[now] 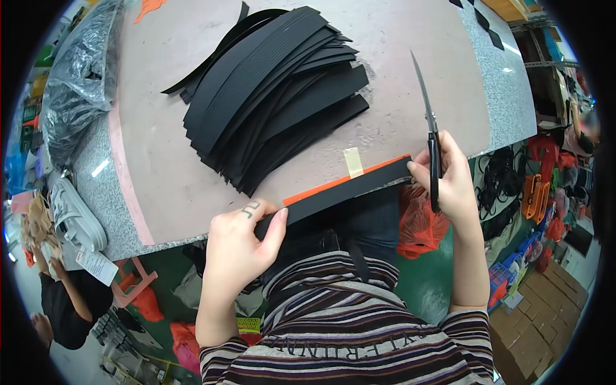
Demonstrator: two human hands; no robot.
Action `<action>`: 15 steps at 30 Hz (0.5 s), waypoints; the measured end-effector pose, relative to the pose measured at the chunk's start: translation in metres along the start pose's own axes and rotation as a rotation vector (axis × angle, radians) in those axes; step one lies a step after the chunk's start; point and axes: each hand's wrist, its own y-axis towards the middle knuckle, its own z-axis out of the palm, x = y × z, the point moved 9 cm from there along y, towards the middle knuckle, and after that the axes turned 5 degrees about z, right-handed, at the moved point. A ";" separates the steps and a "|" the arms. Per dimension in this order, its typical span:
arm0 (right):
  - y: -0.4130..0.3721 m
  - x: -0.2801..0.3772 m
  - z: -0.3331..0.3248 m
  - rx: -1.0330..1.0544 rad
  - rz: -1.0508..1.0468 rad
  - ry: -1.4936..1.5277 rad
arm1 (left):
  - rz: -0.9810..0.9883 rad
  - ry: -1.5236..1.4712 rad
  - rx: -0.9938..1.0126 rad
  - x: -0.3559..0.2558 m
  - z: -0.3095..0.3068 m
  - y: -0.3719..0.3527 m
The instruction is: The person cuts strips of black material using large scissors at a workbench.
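A black strip (346, 192) stretches along the table's near edge, held at both ends. My left hand (239, 240) pinches its left end between thumb and fingers. At the other end, the thumb and fingertips of my right hand (454, 179) touch the strip's corner. That same hand grips black-handled scissors (434, 144), their blades pointing away from me and looking closed. Along the strip's far edge runs a thin orange strip (321, 188), with a piece of pale tape (353, 162) beside it on the table. A fanned pile of black strips (269, 96) lies farther back.
The pinkish work surface (160, 167) lies on a speckled tabletop (510, 102). A clear plastic bag (83, 80) and a grey shoe (78, 215) are at the left. Small black pieces (482, 19) lie at the far right. A red bag (423, 221) hangs below the near edge. Another person (74, 301) is at lower left.
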 end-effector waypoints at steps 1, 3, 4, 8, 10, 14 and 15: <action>0.000 0.000 0.001 0.008 0.000 0.012 | 0.000 -0.009 -0.018 0.000 0.000 0.001; 0.000 0.003 0.002 0.019 -0.002 0.033 | 0.004 -0.029 -0.055 0.001 -0.001 0.004; 0.000 0.003 0.002 0.025 -0.003 0.036 | -0.011 -0.025 -0.050 0.002 0.000 0.005; -0.001 0.004 0.003 0.035 -0.007 0.036 | -0.049 -0.013 -0.027 0.004 0.003 0.006; -0.001 0.004 0.003 0.035 -0.013 0.042 | -0.045 -0.019 -0.030 0.005 0.005 0.006; -0.001 0.003 0.002 0.058 0.012 0.102 | 0.011 -0.066 -0.043 0.002 0.001 0.004; 0.000 0.006 0.002 0.072 0.021 0.124 | 0.033 -0.079 -0.049 -0.001 -0.004 0.004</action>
